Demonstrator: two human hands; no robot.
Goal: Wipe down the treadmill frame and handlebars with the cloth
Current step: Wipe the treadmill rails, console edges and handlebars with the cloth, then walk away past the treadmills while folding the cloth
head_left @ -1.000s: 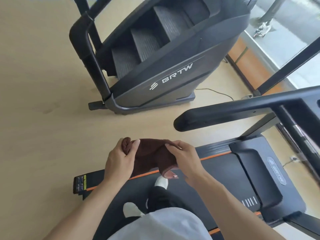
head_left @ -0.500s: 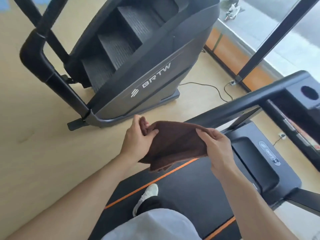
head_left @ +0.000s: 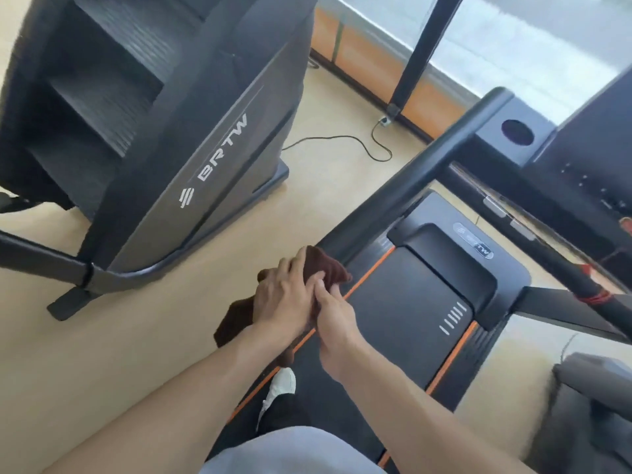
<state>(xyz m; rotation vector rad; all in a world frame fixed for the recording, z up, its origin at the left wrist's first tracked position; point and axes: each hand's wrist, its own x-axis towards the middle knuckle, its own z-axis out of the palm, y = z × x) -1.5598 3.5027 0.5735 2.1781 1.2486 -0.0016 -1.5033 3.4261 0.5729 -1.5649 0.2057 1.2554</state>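
Observation:
A brown cloth (head_left: 330, 266) is draped over the near end of the treadmill's black left handlebar (head_left: 410, 181), and a flap of it hangs down on the left. My left hand (head_left: 282, 297) lies on top of the cloth with its fingers stretched along the bar, pressing it down. Close beside it, my right hand (head_left: 333, 314) pinches the cloth's edge with bent fingers. Below the hands are the black treadmill belt (head_left: 403, 302) with orange side stripes and the motor cover (head_left: 448, 249). The console (head_left: 581, 155) is at the upper right.
A large dark stair-climber machine (head_left: 178, 138) stands on the wooden floor to the left. A cable (head_left: 355, 140) runs across the floor to a socket by the window frame. My white shoe (head_left: 282, 384) stands on the belt. A red-wrapped bar (head_left: 581, 285) crosses at the right.
Both hands carried the cloth forward and laid it over the handlebar's near end. My left hand went from gripping the cloth to lying on top of it. The view swung to the right.

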